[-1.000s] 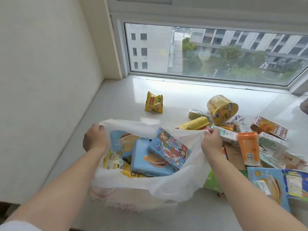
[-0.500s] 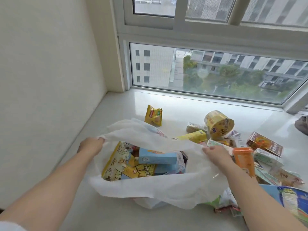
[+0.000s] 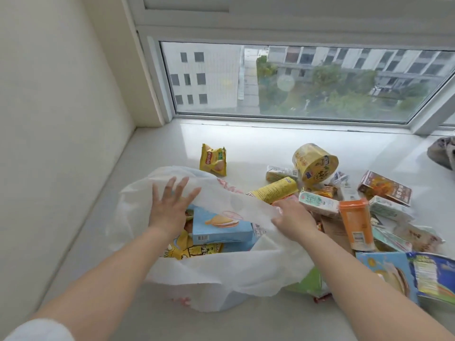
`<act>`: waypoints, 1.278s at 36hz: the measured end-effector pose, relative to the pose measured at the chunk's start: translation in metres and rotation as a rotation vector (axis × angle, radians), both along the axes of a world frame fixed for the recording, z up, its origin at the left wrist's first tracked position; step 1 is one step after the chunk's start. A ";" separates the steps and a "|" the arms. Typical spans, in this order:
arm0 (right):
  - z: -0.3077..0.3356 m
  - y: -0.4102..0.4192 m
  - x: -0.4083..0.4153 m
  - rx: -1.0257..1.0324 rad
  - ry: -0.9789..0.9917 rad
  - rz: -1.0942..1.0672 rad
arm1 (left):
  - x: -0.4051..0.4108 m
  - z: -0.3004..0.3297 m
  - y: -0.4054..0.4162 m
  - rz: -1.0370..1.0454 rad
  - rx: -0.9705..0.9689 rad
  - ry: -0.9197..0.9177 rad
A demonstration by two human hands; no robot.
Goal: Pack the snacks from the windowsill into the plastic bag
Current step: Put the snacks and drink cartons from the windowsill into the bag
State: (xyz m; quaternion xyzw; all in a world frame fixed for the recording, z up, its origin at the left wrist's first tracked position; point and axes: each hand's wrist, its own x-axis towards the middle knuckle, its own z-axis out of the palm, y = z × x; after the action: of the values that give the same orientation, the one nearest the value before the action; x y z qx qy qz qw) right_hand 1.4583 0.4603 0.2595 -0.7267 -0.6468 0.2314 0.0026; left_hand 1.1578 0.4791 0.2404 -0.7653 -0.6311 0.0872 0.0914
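My left hand point(image 3: 170, 207) flat, fingers spread, on the plastic bag point(image 3: 221, 274); right hand point(image 3: 293, 215) grip pinches the bag's far rim beside the snacks point(image 3: 354, 207).

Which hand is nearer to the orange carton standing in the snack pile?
Right. The right hand grips the bag rim just left of the orange carton. The left hand is spread open over the bag's far left side, clearly farther away.

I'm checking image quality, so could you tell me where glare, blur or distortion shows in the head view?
Head view: daylight glares off the windowsill below the window; its frame bows from wide-angle distortion; the left hand looks slightly motion-blurred; the plastic bag reads clearly.
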 end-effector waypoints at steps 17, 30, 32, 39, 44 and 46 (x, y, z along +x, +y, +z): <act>-0.084 0.011 0.008 -0.182 -0.108 0.201 | 0.044 -0.060 0.096 0.166 -0.424 -0.323; -0.104 0.031 0.064 -0.349 -0.137 0.117 | 0.144 -0.085 0.123 0.095 -0.739 -0.447; -0.101 0.028 0.072 -0.288 -0.022 0.063 | 0.156 -0.080 0.127 0.080 -0.686 -0.359; -0.091 0.025 0.115 -0.068 0.042 -0.414 | 0.221 -0.038 0.145 -0.035 -0.488 0.100; -0.093 0.008 0.124 -0.297 -0.164 -0.389 | 0.282 -0.040 0.121 -0.270 -0.405 -0.059; -0.091 0.002 0.125 -0.347 -0.145 -0.406 | 0.296 -0.056 0.111 -0.246 -0.508 -0.193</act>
State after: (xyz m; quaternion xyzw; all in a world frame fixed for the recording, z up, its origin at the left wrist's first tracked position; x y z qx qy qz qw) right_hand 1.5835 0.4620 0.1683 -0.8457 -0.4370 0.2810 -0.1217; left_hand 1.4538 0.5898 0.1844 -0.8393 -0.4972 0.1574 -0.1535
